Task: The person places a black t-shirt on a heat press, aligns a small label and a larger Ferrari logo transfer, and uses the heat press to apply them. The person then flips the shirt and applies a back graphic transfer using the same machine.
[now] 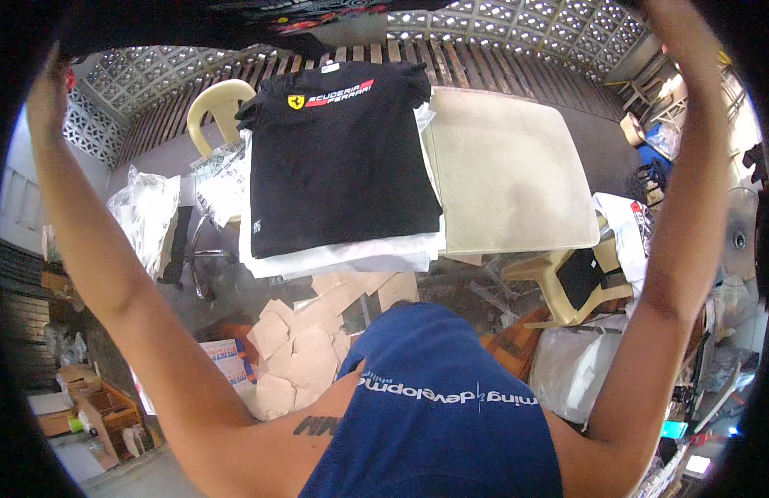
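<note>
My arms are raised on both sides. My left hand (56, 91), at the upper left, grips a dark garment (235, 21) with red print, which stretches along the top edge. My right hand (662, 25) is cut off at the upper right, its fingers hidden. Below the raised garment lies a black T-shirt (339, 174) with a yellow emblem and red-and-white lettering, laid flat atop white cloths (347, 261) on a pale table (517, 174).
Plastic chairs (559, 307) stand beside and behind the table. Plastic packets (148, 212) lie at left, a white printed cloth (625, 228) at right. Cardboard pieces (297, 349) cover floor below. Wooden boxes (102, 419) sit lower left, a fan (737, 241) far right.
</note>
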### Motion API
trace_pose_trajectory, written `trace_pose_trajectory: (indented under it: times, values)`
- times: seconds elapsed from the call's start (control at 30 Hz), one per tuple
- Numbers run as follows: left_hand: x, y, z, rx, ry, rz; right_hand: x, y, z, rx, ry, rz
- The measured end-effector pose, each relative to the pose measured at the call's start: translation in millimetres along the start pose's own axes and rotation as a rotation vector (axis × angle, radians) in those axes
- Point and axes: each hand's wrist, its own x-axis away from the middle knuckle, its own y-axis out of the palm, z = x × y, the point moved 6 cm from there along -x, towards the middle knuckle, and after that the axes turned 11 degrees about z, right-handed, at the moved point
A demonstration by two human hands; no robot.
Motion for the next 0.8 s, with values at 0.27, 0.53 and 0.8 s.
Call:
trace_pose_trajectory:
  times: [0.27,0.53,0.8]
  values:
    - [273,35,46,0.738,-0.185,-0.435,230,194,13,-0.252,-0.048,-0.247]
    - [467,-36,92,0.389,-0.466,-0.935,494,184,-23,-0.302,0.275,-0.783]
    - [549,-57,492,1.381,0.178,-1.269,789,-34,-39,0.029,1.177,-1.546]
